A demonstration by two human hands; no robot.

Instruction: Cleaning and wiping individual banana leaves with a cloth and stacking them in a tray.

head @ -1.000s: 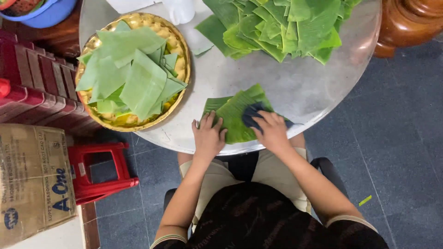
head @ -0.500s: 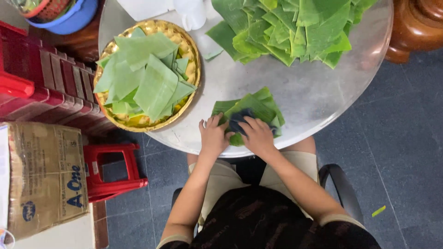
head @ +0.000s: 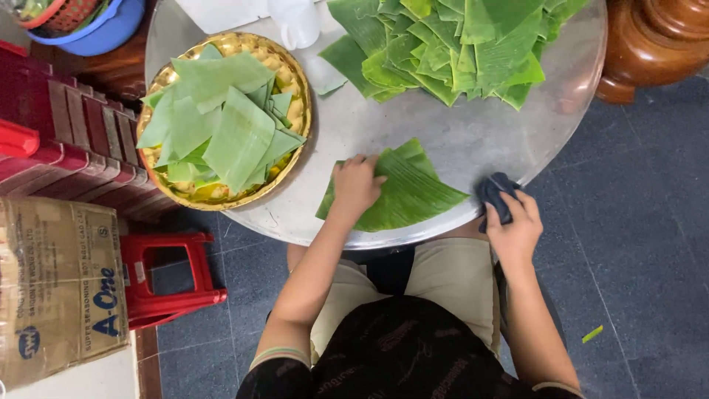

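Note:
A green banana leaf piece (head: 410, 193) lies flat at the near edge of the round metal table (head: 458, 140). My left hand (head: 356, 185) presses down on the leaf's left part, fingers spread. My right hand (head: 515, 230) is off the leaf at the table's right edge and grips a dark blue cloth (head: 496, 193). A golden tray (head: 295, 81) at the left holds several cut leaf pieces (head: 221, 125). A large pile of leaf pieces (head: 458, 44) lies at the far side of the table.
A white plastic cup (head: 295, 21) stands near the tray. A red plastic stool (head: 166, 277), a cardboard box (head: 59, 288), red crates (head: 52, 140) and a blue basin (head: 88, 29) are at the left. A carved wooden base (head: 653, 44) stands at the right.
My right hand has swept the cloth rightward off the leaf to the table edge. My left hand stays pressed on the leaf.

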